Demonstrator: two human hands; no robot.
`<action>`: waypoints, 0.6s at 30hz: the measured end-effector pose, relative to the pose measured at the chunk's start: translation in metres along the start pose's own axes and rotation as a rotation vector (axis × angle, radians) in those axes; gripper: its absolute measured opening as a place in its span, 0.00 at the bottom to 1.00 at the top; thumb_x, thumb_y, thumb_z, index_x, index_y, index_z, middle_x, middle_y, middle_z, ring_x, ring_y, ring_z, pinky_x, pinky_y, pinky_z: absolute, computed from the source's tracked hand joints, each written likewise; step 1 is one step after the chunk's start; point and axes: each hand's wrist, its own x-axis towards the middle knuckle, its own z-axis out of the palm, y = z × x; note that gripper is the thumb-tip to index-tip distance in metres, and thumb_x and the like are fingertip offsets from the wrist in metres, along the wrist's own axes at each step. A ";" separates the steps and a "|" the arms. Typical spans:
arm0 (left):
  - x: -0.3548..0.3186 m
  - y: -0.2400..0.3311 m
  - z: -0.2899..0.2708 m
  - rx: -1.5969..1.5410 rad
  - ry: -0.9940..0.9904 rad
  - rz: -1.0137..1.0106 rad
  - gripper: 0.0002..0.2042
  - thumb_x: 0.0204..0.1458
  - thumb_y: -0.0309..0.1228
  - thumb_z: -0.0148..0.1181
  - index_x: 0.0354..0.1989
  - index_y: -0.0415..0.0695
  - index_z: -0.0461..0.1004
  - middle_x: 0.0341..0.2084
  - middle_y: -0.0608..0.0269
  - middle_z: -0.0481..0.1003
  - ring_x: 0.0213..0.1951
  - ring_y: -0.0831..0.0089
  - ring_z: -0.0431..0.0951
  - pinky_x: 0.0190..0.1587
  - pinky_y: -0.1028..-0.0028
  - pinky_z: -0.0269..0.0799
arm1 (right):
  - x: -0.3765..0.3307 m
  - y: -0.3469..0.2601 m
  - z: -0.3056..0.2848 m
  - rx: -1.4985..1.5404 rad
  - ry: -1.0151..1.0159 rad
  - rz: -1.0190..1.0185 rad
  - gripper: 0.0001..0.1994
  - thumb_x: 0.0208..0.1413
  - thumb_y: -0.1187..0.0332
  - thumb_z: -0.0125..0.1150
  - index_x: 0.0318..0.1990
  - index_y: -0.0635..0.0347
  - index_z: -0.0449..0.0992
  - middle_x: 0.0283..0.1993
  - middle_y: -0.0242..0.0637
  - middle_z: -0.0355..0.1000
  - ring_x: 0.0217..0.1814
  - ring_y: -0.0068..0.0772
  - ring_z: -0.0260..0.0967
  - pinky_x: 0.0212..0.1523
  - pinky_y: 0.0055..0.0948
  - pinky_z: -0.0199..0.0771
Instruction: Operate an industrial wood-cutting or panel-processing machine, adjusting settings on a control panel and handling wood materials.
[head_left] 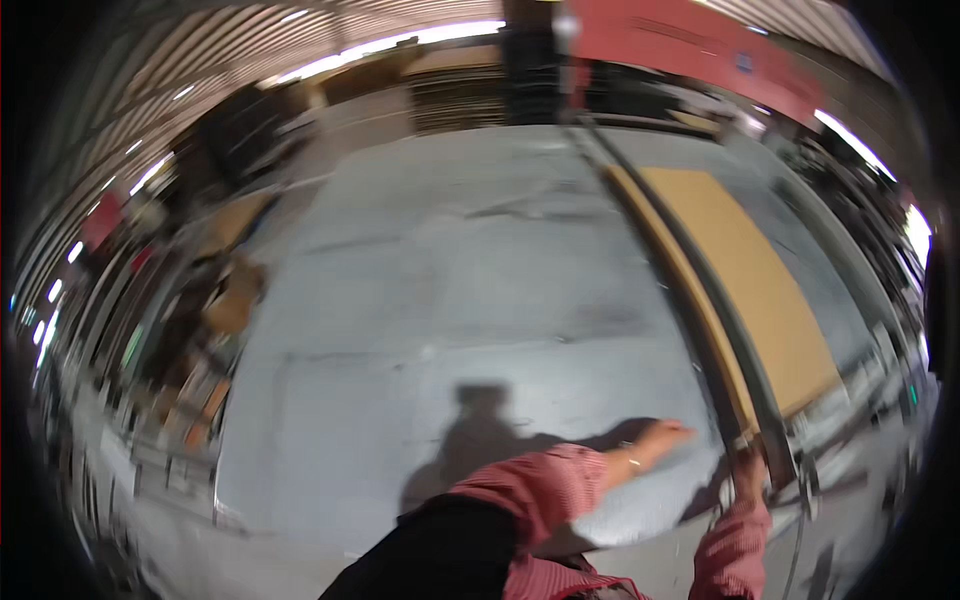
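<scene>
A tan flat board point(740, 270), which looks like cardboard, lies on the right under a long dark rail point(705, 280). A narrow strip of it shows on the rail's left side. My right hand point(748, 470) is at the near end of that strip, beside the rail's end. Its fingers are blurred, so their grip is hidden from me. Over the grey table point(440, 270), left of the rail, my left hand point(662, 440) reaches rightward with its fingers stretched out and nothing visible in it. A thin band circles the left wrist.
A red beam point(690, 50) spans the far right above the machine. Stacked sheets point(455, 90) stand beyond the table's far edge. Brown cardboard pieces point(232, 295) lie along the left side. Motion blurs much of the surroundings.
</scene>
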 end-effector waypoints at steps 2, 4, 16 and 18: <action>0.040 0.004 0.008 0.098 0.040 -0.055 0.26 0.49 0.45 0.65 0.50 0.38 0.72 0.40 0.63 0.75 0.41 0.75 0.72 0.44 0.75 0.68 | 0.023 0.001 -0.048 -0.139 -0.191 -0.030 0.05 0.57 0.74 0.55 0.41 0.58 0.70 0.27 0.28 0.62 0.28 0.24 0.58 0.34 0.23 0.65; 0.078 0.006 0.035 0.043 0.123 0.012 0.29 0.49 0.46 0.64 0.52 0.35 0.70 0.43 0.57 0.75 0.44 0.72 0.73 0.47 0.73 0.68 | 0.062 -0.021 -0.141 -0.632 -0.041 -0.205 0.03 0.57 0.76 0.51 0.38 0.61 0.66 0.32 0.33 0.65 0.33 0.28 0.63 0.37 0.24 0.67; 0.189 0.012 0.085 -0.232 0.034 -0.347 0.35 0.42 0.54 0.65 0.45 0.31 0.70 0.41 0.50 0.73 0.42 0.64 0.75 0.46 0.68 0.71 | 0.055 0.007 -0.048 -0.572 0.440 0.036 0.07 0.57 0.68 0.57 0.38 0.61 0.71 0.35 0.37 0.69 0.35 0.30 0.67 0.38 0.25 0.69; 0.199 0.008 0.084 -0.269 0.058 -0.384 0.40 0.41 0.55 0.66 0.50 0.29 0.64 0.43 0.46 0.73 0.45 0.62 0.75 0.47 0.69 0.71 | 0.052 0.015 -0.015 -0.466 0.373 0.107 0.08 0.57 0.68 0.57 0.39 0.62 0.71 0.34 0.37 0.70 0.35 0.31 0.67 0.37 0.24 0.70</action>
